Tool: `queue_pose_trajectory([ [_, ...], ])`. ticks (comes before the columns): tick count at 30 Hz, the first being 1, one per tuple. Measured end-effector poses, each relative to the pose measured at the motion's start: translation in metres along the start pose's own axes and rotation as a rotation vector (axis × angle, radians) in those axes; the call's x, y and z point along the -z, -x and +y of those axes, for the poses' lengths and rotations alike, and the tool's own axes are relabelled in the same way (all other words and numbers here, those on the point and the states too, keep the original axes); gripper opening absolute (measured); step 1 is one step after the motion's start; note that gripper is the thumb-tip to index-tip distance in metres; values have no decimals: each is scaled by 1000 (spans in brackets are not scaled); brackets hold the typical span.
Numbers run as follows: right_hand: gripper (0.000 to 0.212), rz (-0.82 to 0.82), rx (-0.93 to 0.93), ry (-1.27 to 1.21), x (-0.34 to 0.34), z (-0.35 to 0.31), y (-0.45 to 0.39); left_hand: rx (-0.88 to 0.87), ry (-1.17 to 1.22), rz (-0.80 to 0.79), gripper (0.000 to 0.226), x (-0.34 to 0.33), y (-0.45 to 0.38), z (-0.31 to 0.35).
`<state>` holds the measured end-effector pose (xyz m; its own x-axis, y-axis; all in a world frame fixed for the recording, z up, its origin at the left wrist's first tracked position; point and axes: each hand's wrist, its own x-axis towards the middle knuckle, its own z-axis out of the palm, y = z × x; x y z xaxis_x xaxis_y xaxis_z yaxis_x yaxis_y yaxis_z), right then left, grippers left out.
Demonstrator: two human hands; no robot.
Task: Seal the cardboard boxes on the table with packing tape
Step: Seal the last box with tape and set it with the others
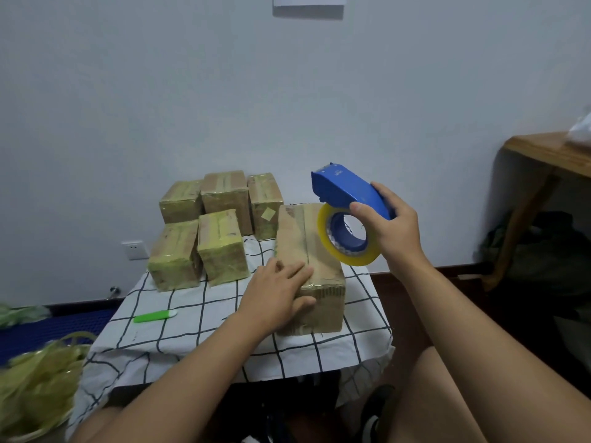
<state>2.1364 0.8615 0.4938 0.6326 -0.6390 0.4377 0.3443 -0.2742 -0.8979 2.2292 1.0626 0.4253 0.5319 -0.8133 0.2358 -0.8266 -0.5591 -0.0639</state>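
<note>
Under the flat fingers of the left hand point(276, 294) lies the large brown cardboard box point(311, 270), set on the white cloth with a dark grid that covers the table point(192, 318); the fingers press straight on its top near the centre seam, the thumb hooked over the near edge. Above and just right of those fingers, the right hand point(388, 225) grips the blue plastic tape dispenser point(347, 190), its fingers curled over the housing, the yellowish roll of clear packing tape point(347, 236) hanging clear of the box. Beyond the left fingertips stand five smaller cardboard boxes point(209, 231), all wrapped in glossy yellowish tape, so they look finished. The large box already shows shiny tape along its near edge and seam; whether more strips are needed I cannot tell. Left of the fingers lies a green utility knife point(155, 315).
</note>
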Motion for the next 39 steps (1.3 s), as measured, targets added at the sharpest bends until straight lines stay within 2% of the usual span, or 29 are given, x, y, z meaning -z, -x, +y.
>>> queue_pose_trajectory([
  [4,59,-35,-12,-24,2,-1,0,45,106,45,75,-11,0,3],
  [7,56,-79,-25,-35,3,0,0,52,170,118,72,-18,-3,2],
  [10,55,-114,-67,-105,3,-1,0,7,143,16,63,-15,1,-2],
  [11,55,-127,-91,-139,3,-2,1,14,211,-28,65,-11,2,-5],
  [13,50,-160,-121,-188,5,-5,1,138,570,-47,66,3,2,-12],
  [15,51,-206,-138,-210,6,-6,1,301,945,91,53,24,-3,-17],
  [17,54,-250,-148,-211,6,-5,2,382,1080,240,42,47,-9,-17],
  [20,58,-308,-159,-215,1,-4,4,338,1232,207,38,71,-13,-9],
  [23,55,-347,-183,-253,-2,-3,7,319,1316,131,43,74,-13,-2],
  [29,72,-403,-240,-327,-5,3,5,416,1468,195,26,75,-12,-5],
  [32,66,-448,-256,-375,-5,6,6,405,1447,315,31,78,-11,-7],
  [35,56,-484,-270,-397,-5,8,8,345,1465,354,41,85,-11,-6],
  [39,63,-484,-276,-378,-8,8,8,276,1414,366,50,93,-12,-3],
])
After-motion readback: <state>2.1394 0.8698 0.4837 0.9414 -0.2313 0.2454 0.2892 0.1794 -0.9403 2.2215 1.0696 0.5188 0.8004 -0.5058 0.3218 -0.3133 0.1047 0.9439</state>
